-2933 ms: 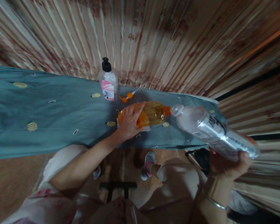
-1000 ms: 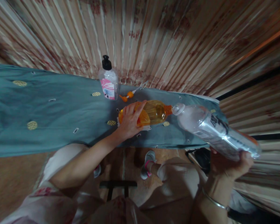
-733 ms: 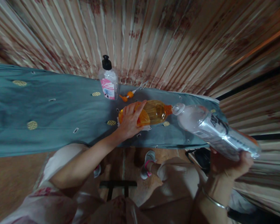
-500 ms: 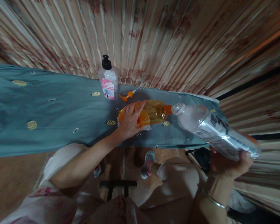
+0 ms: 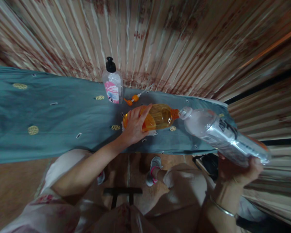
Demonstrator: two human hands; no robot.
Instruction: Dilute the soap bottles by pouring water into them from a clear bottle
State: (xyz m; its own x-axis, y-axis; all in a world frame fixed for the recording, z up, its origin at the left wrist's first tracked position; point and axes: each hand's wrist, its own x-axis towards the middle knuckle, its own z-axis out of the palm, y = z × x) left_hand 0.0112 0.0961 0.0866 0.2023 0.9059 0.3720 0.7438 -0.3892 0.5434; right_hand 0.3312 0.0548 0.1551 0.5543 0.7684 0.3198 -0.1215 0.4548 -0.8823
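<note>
My left hand point(image 5: 135, 125) is wrapped round an orange-yellow bottle point(image 5: 161, 116) that lies tilted on its side over the cloth, its neck to the right. At the base of a large clear plastic bottle point(image 5: 208, 127), my right hand point(image 5: 242, 166) grips from below. The mouths of the two bottles meet, or nearly so; whether liquid passes between them I cannot tell. Behind the orange bottle lies an orange pump head point(image 5: 135, 98) with a pale tube. Beside it stands a clear bottle with a black pump top point(image 5: 112, 84) and a pink-and-white label.
A teal patterned cloth point(image 5: 63, 119) covers the narrow table. Pleated curtains point(image 5: 135, 42) hang directly behind its back edge and on the right. Below the front edge are my legs, a shoe point(image 5: 155, 171) and a dark bar point(image 5: 122, 191).
</note>
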